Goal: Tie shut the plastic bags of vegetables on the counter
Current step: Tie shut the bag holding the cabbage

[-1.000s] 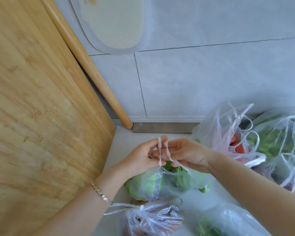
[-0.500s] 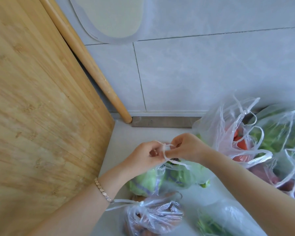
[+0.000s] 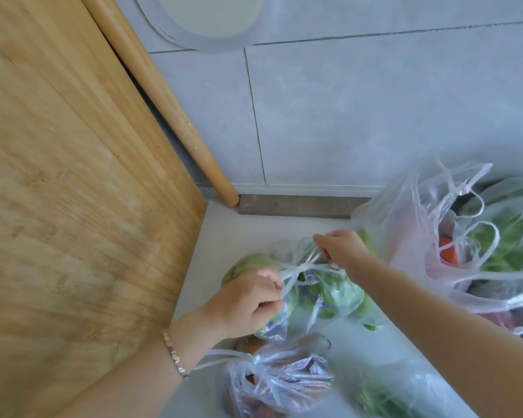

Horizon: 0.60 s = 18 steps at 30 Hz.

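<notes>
Both hands are mid-knot on the bag of greens, which sits in the middle of the surface, near the wooden board on the left. Left hand is clenched on one handle strip, pinching it btw thumb and fingers. Right hand is pinching the other strip and pulling it far-right. The strips cross btw the hands, so imo the knot is being cinched rn.

What could go wrong:
- the handles are thin, stretched plastic. Pull too hard and one probably thins out or snaps, then there's nothing left to tie with.
- if either pinch slips before it's tight, the crossing likely loosens, esp. w/ slick film.
- the bag is bulging w/ veg, so the pull could roll it toward the tied bag at the near edge.
- right forearm sits close to the open bag w/ red stuff; a wide pull could snag its loose loops.

Count, as far as I can see:
- hands: 2
- bags: 5 visible, I think: greens, tied one near, a blurry one w/ green stems near-right, red one on the right, and a leafy bag at far right. They overlap there, so could be more.
- wooden board: 1
- rolling pin: 1, leaning against the wall
- bracelet: 1, on the left wrist
</notes>
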Each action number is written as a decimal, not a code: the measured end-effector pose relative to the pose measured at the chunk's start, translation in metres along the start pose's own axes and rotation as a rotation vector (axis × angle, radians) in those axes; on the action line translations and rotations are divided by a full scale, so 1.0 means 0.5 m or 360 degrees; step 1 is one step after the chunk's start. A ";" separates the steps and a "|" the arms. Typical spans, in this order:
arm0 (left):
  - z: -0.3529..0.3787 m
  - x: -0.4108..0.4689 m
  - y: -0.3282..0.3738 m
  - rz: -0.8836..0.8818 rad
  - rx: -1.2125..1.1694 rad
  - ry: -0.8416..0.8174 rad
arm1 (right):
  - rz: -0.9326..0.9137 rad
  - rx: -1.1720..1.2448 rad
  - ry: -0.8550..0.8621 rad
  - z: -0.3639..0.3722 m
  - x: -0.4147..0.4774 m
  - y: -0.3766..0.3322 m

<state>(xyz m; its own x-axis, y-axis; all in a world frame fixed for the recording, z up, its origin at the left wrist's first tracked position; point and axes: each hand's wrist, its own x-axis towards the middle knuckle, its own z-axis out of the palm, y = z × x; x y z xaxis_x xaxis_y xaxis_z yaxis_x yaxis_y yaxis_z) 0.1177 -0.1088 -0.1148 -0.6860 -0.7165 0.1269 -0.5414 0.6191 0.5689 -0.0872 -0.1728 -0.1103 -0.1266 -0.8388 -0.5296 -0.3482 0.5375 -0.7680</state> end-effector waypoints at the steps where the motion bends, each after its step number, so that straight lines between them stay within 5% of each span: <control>1: 0.002 0.006 0.006 -0.0003 -0.0082 0.0025 | -0.0104 -0.0146 -0.0028 0.010 0.014 -0.011; 6: 0.020 0.038 0.014 -0.0492 0.0331 0.0276 | -0.0439 -0.0632 -0.0136 0.023 0.069 -0.042; 9: 0.036 0.047 0.022 -0.0977 0.0651 -0.0121 | -0.0483 -0.0683 -0.0254 0.031 0.094 -0.042; 13: 0.047 0.081 0.023 -0.1129 0.0749 -0.0265 | -0.0508 -0.1021 -0.0558 0.072 0.110 -0.054; 18: 0.034 0.082 0.005 -0.1161 0.0696 -0.0083 | -0.0496 -0.1231 -0.0719 0.079 0.116 -0.051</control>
<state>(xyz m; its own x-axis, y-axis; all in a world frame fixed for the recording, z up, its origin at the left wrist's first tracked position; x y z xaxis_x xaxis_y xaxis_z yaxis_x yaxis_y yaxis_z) 0.0800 -0.1311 -0.1221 -0.1080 -0.9751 -0.1935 -0.9883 0.0842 0.1274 -0.0491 -0.2317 -0.1357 0.3907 -0.7346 -0.5548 -0.8453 -0.0476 -0.5322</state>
